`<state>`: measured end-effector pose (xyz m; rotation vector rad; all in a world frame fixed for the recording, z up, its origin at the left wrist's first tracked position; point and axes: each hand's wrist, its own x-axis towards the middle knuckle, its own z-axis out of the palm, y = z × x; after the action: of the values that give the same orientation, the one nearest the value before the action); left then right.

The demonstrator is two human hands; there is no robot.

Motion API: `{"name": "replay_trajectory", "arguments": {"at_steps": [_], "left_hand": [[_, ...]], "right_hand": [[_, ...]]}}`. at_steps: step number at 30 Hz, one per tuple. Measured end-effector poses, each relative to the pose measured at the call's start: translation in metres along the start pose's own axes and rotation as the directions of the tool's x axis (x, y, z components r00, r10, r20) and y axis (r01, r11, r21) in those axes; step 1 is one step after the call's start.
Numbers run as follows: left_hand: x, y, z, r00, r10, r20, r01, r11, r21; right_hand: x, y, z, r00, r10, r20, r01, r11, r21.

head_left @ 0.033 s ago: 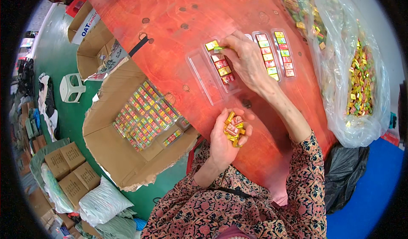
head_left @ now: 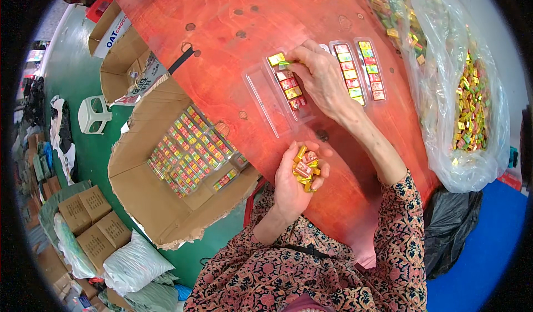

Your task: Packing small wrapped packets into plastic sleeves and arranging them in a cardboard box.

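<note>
My left hand (head_left: 290, 187) is cupped, palm up, around a small heap of gold and red foil-wrapped candies (head_left: 304, 169). My right hand (head_left: 317, 74) pinches a green wrapped candy (head_left: 284, 64) over a clear plastic blister pack (head_left: 261, 98) that lies opened out on the table. One half of that pack holds a row of yellow and red candies (head_left: 292, 92); my fingers partly cover it. Just right of my right hand lie two filled clear packs, a nearer one (head_left: 349, 74) and a farther one (head_left: 372, 70), each with a single column of coloured candies.
A red table (head_left: 222, 62) lies under my hands. At its right edge rests a big clear bag (head_left: 472, 167) of loose candies. Beside the left edge stands an open carton (head_left: 139, 201) holding many filled packs (head_left: 191, 151). A white stool (head_left: 94, 115) stands on the green floor.
</note>
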<state>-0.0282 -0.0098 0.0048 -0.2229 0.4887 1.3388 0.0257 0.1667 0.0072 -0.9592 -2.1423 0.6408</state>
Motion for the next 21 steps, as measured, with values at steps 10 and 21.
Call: {"name": "replay_trajectory", "arguments": {"at_steps": [10,21], "left_hand": [[-0.001,0.001,0.0,0.999,-0.004,-0.038,0.004,1.0,0.018],[0.001,-0.004,-0.002,1.0,0.004,0.022,-0.005,0.999,0.039]], "right_hand": [[0.004,-0.007,0.006,0.993,0.042,0.106,-0.018,0.975,-0.219],[-0.001,0.006,-0.011,0.997,-0.059,0.042,0.066,0.984,-0.165]]}}
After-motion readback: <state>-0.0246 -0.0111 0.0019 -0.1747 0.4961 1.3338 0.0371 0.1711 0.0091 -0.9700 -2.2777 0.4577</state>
